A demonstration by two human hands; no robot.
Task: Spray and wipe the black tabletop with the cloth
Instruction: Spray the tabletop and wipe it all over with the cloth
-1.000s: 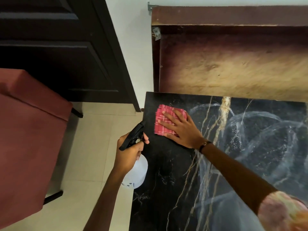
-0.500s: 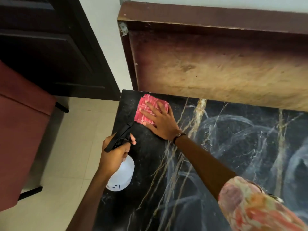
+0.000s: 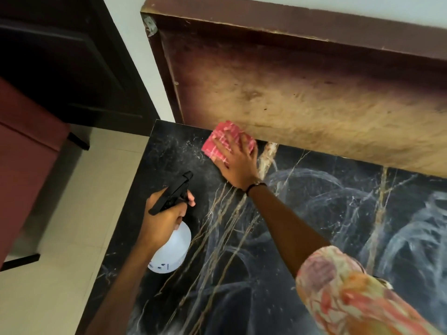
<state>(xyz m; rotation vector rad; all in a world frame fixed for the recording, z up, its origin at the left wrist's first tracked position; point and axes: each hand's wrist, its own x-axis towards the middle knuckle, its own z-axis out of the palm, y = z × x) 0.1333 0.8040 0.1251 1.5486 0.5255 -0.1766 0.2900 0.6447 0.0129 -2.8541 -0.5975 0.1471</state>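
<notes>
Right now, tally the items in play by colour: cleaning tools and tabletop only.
Pink/red: 1, the checked cloth under the right hand.
White with black trigger head: 1, the spray bottle gripped by the left hand.
Black, veined: 1, the marble tabletop.
Total: 3

Dim indoor light, soft shadows, slight motion blur, wide-angle bending at edges, dark upper-left corner

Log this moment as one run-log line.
left hand: grips spray bottle | right hand: presses red cloth flat | black tabletop: wipe streaks | step: wiping
</notes>
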